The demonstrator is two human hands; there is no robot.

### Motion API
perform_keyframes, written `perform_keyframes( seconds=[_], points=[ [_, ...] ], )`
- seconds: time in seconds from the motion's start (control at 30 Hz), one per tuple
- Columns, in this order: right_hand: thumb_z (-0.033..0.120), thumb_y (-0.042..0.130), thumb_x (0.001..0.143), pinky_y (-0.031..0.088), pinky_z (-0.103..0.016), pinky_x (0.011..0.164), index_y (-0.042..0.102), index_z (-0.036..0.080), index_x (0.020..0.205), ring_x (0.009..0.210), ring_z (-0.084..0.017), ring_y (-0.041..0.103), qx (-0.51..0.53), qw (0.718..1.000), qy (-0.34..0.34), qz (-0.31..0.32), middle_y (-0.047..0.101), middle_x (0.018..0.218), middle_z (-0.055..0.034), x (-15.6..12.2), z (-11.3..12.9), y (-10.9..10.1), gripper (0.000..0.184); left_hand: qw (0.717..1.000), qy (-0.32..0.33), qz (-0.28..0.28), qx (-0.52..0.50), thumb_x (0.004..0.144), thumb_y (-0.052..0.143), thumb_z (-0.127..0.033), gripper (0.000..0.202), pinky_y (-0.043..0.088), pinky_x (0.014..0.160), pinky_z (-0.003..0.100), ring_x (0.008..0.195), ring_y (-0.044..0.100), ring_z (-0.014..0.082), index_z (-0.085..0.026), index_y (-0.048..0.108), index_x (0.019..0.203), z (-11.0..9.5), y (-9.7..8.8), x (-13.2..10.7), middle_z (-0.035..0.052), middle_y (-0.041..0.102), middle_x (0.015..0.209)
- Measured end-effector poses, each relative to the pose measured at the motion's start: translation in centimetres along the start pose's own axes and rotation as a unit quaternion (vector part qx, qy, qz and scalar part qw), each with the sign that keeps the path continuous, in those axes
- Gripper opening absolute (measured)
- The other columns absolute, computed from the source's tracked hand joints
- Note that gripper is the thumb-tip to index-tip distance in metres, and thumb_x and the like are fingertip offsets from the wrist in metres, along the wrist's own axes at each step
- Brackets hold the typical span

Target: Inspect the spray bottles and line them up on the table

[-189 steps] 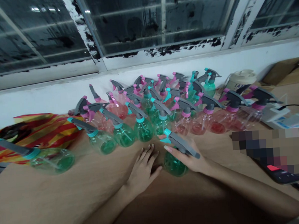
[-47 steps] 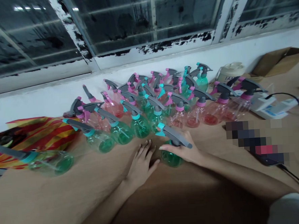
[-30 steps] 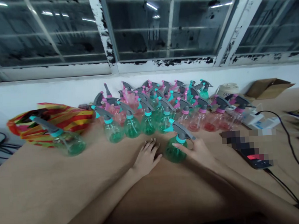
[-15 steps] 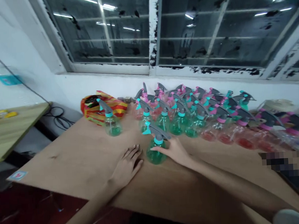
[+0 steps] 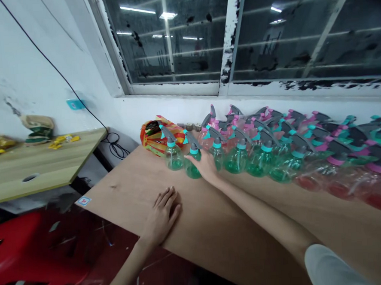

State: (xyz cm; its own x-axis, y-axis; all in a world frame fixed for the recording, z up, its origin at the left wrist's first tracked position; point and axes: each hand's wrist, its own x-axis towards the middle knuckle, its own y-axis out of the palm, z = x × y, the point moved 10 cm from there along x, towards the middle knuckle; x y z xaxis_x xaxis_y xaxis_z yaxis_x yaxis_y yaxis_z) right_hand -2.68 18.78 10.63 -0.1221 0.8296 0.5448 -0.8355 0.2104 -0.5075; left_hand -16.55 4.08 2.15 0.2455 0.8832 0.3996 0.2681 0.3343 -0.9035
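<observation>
My right hand [image 5: 205, 165] is wrapped round a green spray bottle [image 5: 193, 171] with a grey and turquoise spray head. The bottle is upright in the front row, between another green spray bottle [image 5: 174, 160] on its left and one [image 5: 217, 149] partly behind my hand. From this view I cannot tell whether its base touches the table. My left hand [image 5: 162, 213] lies palm down on the wooden table [image 5: 125, 187], fingers stretched out, holding nothing. To the right stand several more green bottles [image 5: 259, 162] and red ones with pink collars [image 5: 338, 180].
A red and yellow striped bag [image 5: 155, 147] sits behind the leftmost bottle. At left stands a second table [image 5: 56, 161] with yellow pieces [image 5: 63, 141] on it. A red stool [image 5: 26, 251] is below. A black cable [image 5: 115, 147] hangs between the tables, by the wall.
My right hand has carried the green spray bottle away from me and to the left, into the front row. My left hand stays flat on the table. The view has turned left.
</observation>
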Motion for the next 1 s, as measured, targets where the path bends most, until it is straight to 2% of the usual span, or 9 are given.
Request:
perform_keyframes(
  seconds=[0.27,0.4,0.5,0.57,0.7,0.77,0.83,0.9,1.0],
  points=[
    [0.033,0.053,0.089,0.050,-0.042,0.081,0.054,0.017,0.116,0.096,-0.020,0.060,-0.003,0.999,0.042,0.004,0.058,0.115,-0.0082,2.0,-0.9,1.6,0.031,1.000,0.000,0.001,0.004,0.097,0.038,-0.035,0.041,0.028,0.106,0.046,0.131,0.033,0.0235,-0.017,0.042,0.133,0.0,0.0,0.0,0.0108,0.041,0.141],
    [0.041,0.055,0.085,0.044,-0.045,0.091,0.046,0.008,0.125,0.111,-0.030,0.054,0.014,0.999,0.045,-0.002,0.058,0.119,-0.0208,1.9,-0.7,1.5,0.053,1.000,0.000,0.007,0.010,0.097,0.038,-0.035,0.042,0.027,0.107,0.046,0.132,0.032,0.0233,-0.016,0.040,0.134,0.1,0.3,-0.1,0.0111,0.040,0.142],
    [0.043,0.057,0.082,0.040,-0.048,0.096,0.036,0.005,0.133,0.121,-0.034,0.046,0.026,0.999,0.032,-0.007,0.050,0.129,-0.0255,0.2,-0.1,0.2,0.067,1.000,0.002,0.013,0.018,0.097,0.038,-0.034,0.042,0.026,0.107,0.045,0.132,0.031,0.0234,-0.015,0.040,0.135,0.1,0.3,-0.1,0.0119,0.039,0.142],
    [0.043,0.058,0.080,0.041,-0.048,0.096,0.036,0.010,0.135,0.122,-0.033,0.047,0.031,0.999,0.013,-0.003,0.048,0.132,-0.0228,-1.4,0.4,-1.2,0.067,1.000,0.005,0.019,0.024,0.098,0.037,-0.034,0.042,0.026,0.107,0.046,0.133,0.030,0.0238,-0.014,0.039,0.135,0.0,0.2,-0.1,0.0128,0.038,0.142],
    [0.043,0.057,0.081,0.053,-0.037,0.077,0.049,0.017,0.123,0.096,-0.024,0.064,0.021,1.000,-0.002,0.009,0.062,0.117,-0.0144,-3.6,-0.2,-5.1,0.050,0.999,0.018,0.034,0.036,0.098,0.037,-0.035,0.042,0.025,0.107,0.048,0.134,0.027,0.0251,-0.016,0.040,0.136,-0.3,0.3,0.4,0.0114,0.037,0.143],
    [0.043,0.053,0.083,0.053,-0.035,0.071,0.055,0.017,0.114,0.086,-0.023,0.066,-0.007,1.000,0.011,0.001,0.064,0.109,-0.0128,-3.5,-1.4,-7.1,0.040,0.998,0.023,0.041,0.041,0.097,0.038,-0.037,0.043,0.025,0.106,0.048,0.135,0.026,0.0266,-0.017,0.041,0.135,-0.7,0.6,0.8,0.0110,0.036,0.144],
    [0.042,0.053,0.084,0.051,-0.038,0.073,0.058,0.016,0.110,0.081,-0.023,0.066,-0.046,0.999,0.027,0.001,0.067,0.101,-0.0112,-2.8,-2.8,-8.4,0.037,0.998,0.024,0.044,0.046,0.097,0.037,-0.038,0.045,0.025,0.106,0.050,0.135,0.023,0.0290,-0.016,0.042,0.135,-1.3,0.8,1.4,0.0129,0.034,0.145],
    [0.041,0.054,0.083,0.049,-0.040,0.077,0.059,0.015,0.111,0.085,-0.026,0.066,-0.086,0.995,0.041,0.006,0.068,0.102,-0.0120,-1.9,-3.9,-8.9,0.039,0.997,0.022,0.043,0.052,0.097,0.037,-0.039,0.047,0.025,0.105,0.051,0.136,0.020,0.0312,-0.014,0.042,0.136,-2.1,1.2,1.9,0.0156,0.031,0.145],
    [0.043,0.053,0.083,0.047,-0.041,0.081,0.056,0.013,0.118,0.099,-0.030,0.063,-0.138,0.989,0.057,0.018,0.064,0.113,-0.0161,-0.7,-4.7,-8.4,0.046,0.997,0.025,0.043,0.058,0.096,0.037,-0.042,0.050,0.024,0.106,0.052,0.136,0.017,0.0320,-0.012,0.040,0.136,-3.5,1.8,2.3,0.0172,0.028,0.147]
  ],
)
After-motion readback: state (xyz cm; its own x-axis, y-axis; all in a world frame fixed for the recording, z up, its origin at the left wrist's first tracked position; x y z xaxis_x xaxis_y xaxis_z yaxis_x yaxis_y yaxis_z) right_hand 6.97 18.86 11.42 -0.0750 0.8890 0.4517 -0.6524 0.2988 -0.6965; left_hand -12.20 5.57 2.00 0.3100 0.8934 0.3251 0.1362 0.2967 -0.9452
